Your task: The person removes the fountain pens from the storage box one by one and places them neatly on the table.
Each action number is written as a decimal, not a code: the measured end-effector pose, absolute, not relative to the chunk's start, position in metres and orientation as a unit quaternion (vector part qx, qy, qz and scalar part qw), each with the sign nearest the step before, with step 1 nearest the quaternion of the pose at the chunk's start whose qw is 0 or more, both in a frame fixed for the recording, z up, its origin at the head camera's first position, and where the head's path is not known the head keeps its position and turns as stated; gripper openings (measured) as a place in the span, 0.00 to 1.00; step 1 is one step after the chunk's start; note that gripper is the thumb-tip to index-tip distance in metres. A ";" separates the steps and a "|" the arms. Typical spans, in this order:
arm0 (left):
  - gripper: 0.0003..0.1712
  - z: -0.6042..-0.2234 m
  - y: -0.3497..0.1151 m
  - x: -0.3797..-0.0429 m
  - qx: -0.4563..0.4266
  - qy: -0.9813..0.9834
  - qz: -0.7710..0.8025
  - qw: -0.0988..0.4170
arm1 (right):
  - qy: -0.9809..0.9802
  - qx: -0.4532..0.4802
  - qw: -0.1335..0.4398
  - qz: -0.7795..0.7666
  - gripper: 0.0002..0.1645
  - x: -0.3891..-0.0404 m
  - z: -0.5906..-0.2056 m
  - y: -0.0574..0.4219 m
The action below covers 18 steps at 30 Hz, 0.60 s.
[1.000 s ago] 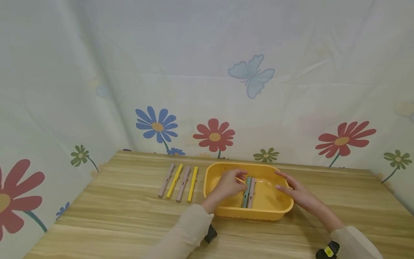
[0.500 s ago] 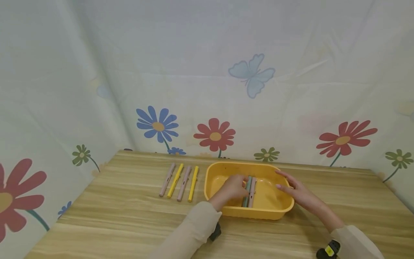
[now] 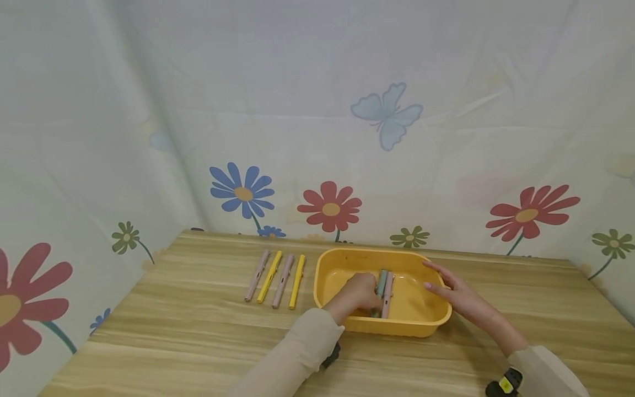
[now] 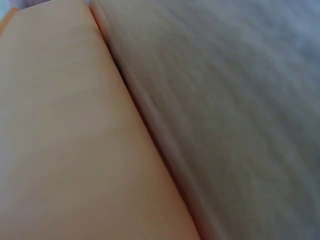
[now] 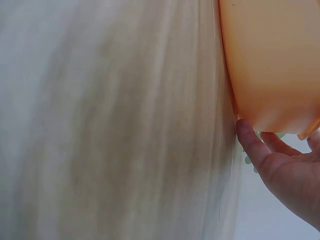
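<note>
A yellow plastic basin (image 3: 382, 328) stands on the wooden table, holding a grey-green pen (image 3: 382, 281) and a pale pink pen (image 3: 387, 295) side by side. My left hand (image 3: 358, 292) reaches in from the left, its curled fingers gripping the green pen and covering its middle. The pen's two ends show past the fingers. At the basin's right end my right hand (image 3: 456, 292) holds the rim, with thumb and forefinger tips over it. The right wrist view shows its other fingers (image 5: 251, 141) against the outer wall. The left wrist view shows only the basin's outer wall (image 4: 85, 130) and tabletop.
Left of the basin lie several pens in a row: a pink pen (image 3: 257, 275), a yellow pen (image 3: 269, 277), another pink pen (image 3: 283, 281) and another yellow pen (image 3: 297, 282). A flower-printed curtain (image 3: 446, 165) hangs behind the table (image 3: 188, 331).
My left hand has moved down and slightly right inside the basin, its fingers curling onto the green pen. The right hand and the row of pens have stayed put.
</note>
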<state>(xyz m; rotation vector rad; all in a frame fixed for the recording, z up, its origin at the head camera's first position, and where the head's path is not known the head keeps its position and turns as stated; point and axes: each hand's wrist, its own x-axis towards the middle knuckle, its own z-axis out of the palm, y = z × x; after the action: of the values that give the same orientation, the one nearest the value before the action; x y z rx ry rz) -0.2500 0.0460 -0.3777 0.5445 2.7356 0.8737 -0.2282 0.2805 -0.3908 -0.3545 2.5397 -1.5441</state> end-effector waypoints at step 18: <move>0.13 -0.375 0.043 -0.248 0.164 0.958 0.214 0.099 | 0.849 -0.128 0.065 -0.509 0.37 -0.228 -0.393 0.280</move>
<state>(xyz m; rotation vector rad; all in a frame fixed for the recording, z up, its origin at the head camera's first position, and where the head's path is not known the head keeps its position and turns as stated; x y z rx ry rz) -0.2482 0.0428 -0.3752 0.4846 2.8327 0.6344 -0.2279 0.2800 -0.3930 -0.3853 2.5617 -1.5363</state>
